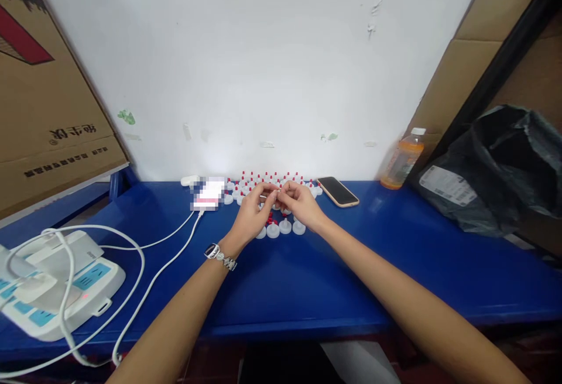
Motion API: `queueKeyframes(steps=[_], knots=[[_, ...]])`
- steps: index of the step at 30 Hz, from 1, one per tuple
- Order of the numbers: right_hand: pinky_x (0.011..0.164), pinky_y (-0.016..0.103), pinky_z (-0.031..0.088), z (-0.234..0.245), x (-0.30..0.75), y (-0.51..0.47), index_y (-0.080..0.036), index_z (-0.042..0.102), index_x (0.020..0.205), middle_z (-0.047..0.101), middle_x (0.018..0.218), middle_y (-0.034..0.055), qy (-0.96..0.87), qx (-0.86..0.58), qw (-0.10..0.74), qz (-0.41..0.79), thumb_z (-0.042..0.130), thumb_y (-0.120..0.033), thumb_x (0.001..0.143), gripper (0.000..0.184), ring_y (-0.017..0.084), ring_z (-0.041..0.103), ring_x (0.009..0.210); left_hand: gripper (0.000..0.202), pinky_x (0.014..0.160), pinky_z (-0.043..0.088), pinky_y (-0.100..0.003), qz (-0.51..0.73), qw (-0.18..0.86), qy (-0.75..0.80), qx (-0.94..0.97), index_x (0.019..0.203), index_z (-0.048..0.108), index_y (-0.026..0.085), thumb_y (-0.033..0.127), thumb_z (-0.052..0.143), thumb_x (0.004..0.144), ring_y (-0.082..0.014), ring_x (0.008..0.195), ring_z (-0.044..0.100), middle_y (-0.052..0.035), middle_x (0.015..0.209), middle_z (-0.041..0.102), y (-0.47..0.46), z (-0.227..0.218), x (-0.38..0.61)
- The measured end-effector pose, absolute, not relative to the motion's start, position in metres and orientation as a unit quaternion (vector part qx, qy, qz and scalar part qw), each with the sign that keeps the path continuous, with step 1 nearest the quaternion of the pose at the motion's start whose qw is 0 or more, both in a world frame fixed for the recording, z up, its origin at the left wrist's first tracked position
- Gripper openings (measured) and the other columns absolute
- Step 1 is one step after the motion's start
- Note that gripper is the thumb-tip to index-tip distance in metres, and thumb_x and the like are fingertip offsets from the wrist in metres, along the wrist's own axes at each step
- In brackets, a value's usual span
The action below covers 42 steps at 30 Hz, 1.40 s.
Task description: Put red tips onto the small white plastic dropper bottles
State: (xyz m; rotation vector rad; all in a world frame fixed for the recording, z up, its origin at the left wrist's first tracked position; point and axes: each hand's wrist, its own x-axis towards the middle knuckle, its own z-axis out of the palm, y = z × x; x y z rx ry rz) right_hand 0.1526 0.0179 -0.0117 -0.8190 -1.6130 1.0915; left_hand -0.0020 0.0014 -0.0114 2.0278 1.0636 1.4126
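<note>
My left hand (257, 208), with a metal watch on the wrist, is closed on a white nozzle cap that shows only in part between the fingers. Fingertips of my right hand (301, 201) meet it at the cap's tip, pinched together; what they hold there is hidden. Below the hands stand several white nozzle caps (273, 230) without red tips. Small loose red tips (270, 218) lie just behind these. Beyond my hands, many white caps with red tips (243, 184) are grouped near the wall.
Left of the caps lies a lit phone (211, 192) on a white cable. A power strip (88, 290) with plugs and looping cables covers the left side. A dark phone (338, 191), a bottle of orange drink (401, 158) and a black plastic bag (496, 167) are to the right.
</note>
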Motion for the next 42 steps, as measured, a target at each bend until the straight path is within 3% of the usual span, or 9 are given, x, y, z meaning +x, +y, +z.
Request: queueKeyframes(steps=[3, 7, 13, 18, 22, 27, 32, 38, 42], knots=[[0.054, 0.025, 0.038, -0.013, 0.160, 0.026, -0.021, 0.049, 0.070, 0.056, 0.059, -0.0028, -0.675, -0.367, 0.494, 0.406, 0.063, -0.046, 0.081, 0.031, 0.012, 0.050, 0.054, 0.015, 0.079, 0.051, -0.029, 0.516, 0.175, 0.417, 0.728, 0.102, 0.061, 0.018, 0.028, 0.052, 0.094, -0.0159, 0.087, 0.064, -0.0048, 0.098, 0.068, 0.004, -0.011, -0.009], [0.056, 0.026, 0.035, -0.005, 0.181, 0.031, -0.020, 0.051, 0.070, 0.053, 0.060, -0.0035, -0.706, -0.424, 0.496, 0.273, 0.058, -0.039, 0.084, 0.024, 0.012, 0.047, 0.056, 0.015, 0.074, 0.049, -0.030, 0.497, 0.128, 0.465, 0.721, 0.101, 0.062, 0.018, 0.026, 0.051, 0.093, -0.0163, 0.082, 0.062, -0.0046, 0.096, 0.068, 0.007, -0.007, -0.022], [0.086, 0.038, 0.036, 0.000, 0.182, 0.020, -0.020, 0.070, 0.088, 0.065, 0.083, 0.0033, -0.832, -0.446, 0.320, 0.085, 0.067, -0.034, 0.080, 0.016, 0.021, 0.055, 0.087, 0.018, 0.075, 0.047, -0.033, 0.411, 0.123, 0.473, 0.770, 0.100, 0.064, 0.018, 0.025, 0.050, 0.092, -0.0184, 0.083, 0.061, -0.0056, 0.094, 0.068, 0.006, -0.010, -0.026], [0.092, 0.047, 0.031, -0.006, 0.165, 0.022, -0.022, 0.073, 0.077, 0.069, 0.084, 0.0065, -0.865, -0.445, 0.227, 0.046, 0.070, -0.036, 0.079, 0.015, 0.027, 0.053, 0.094, 0.017, 0.077, 0.048, -0.034, 0.406, 0.122, 0.468, 0.775, 0.099, 0.064, 0.018, 0.025, 0.050, 0.091, -0.0186, 0.083, 0.060, -0.0056, 0.094, 0.067, 0.006, -0.010, -0.024], [0.091, 0.044, 0.033, -0.004, 0.165, 0.025, -0.021, 0.071, 0.068, 0.071, 0.077, 0.0044, -0.844, -0.461, 0.261, 0.089, 0.064, -0.028, 0.079, 0.015, 0.024, 0.057, 0.089, 0.017, 0.078, 0.049, -0.034, 0.409, 0.105, 0.452, 0.785, 0.100, 0.062, 0.018, 0.027, 0.050, 0.093, -0.0183, 0.083, 0.059, -0.0059, 0.096, 0.066, 0.004, -0.007, -0.026], [0.073, 0.031, 0.040, 0.005, 0.172, 0.019, -0.019, 0.069, 0.067, 0.069, 0.069, 0.0011, -0.771, -0.485, 0.347, 0.223, 0.061, -0.029, 0.079, 0.018, 0.015, 0.056, 0.066, 0.036, 0.085, 0.048, -0.036, 0.375, 0.061, 0.391, 0.838, 0.124, 0.058, 0.024, 0.037, 0.060, 0.090, -0.0214, 0.096, 0.058, -0.0070, 0.108, 0.060, -0.007, -0.003, -0.024], [0.074, 0.030, 0.039, 0.011, 0.172, 0.006, -0.019, 0.065, 0.063, 0.067, 0.069, -0.0006, -0.781, -0.456, 0.376, 0.204, 0.059, -0.024, 0.079, 0.017, 0.015, 0.057, 0.070, 0.031, 0.083, 0.048, -0.035, 0.348, 0.082, 0.385, 0.851, 0.122, 0.058, 0.024, 0.033, 0.056, 0.093, -0.0209, 0.093, 0.060, -0.0064, 0.106, 0.061, -0.009, -0.005, -0.018], [0.062, 0.027, 0.035, 0.011, 0.171, 0.001, -0.020, 0.058, 0.078, 0.060, 0.068, -0.0017, -0.763, -0.433, 0.429, 0.217, 0.048, -0.049, 0.094, 0.035, 0.013, 0.049, 0.064, 0.030, 0.068, 0.048, -0.027, 0.448, 0.251, 0.373, 0.773, 0.119, 0.044, 0.022, 0.038, 0.054, 0.095, -0.0145, 0.077, 0.059, -0.0021, 0.091, 0.060, -0.008, -0.009, -0.014], [0.059, 0.027, 0.033, 0.002, 0.168, 0.005, -0.021, 0.047, 0.068, 0.049, 0.060, -0.0029, -0.767, -0.407, 0.418, 0.268, 0.034, -0.056, 0.099, 0.049, 0.013, 0.045, 0.060, 0.030, 0.071, 0.047, -0.027, 0.447, 0.276, 0.352, 0.775, 0.119, 0.038, 0.023, 0.040, 0.049, 0.098, -0.0143, 0.079, 0.059, -0.0002, 0.087, 0.057, -0.012, -0.009, -0.010]])
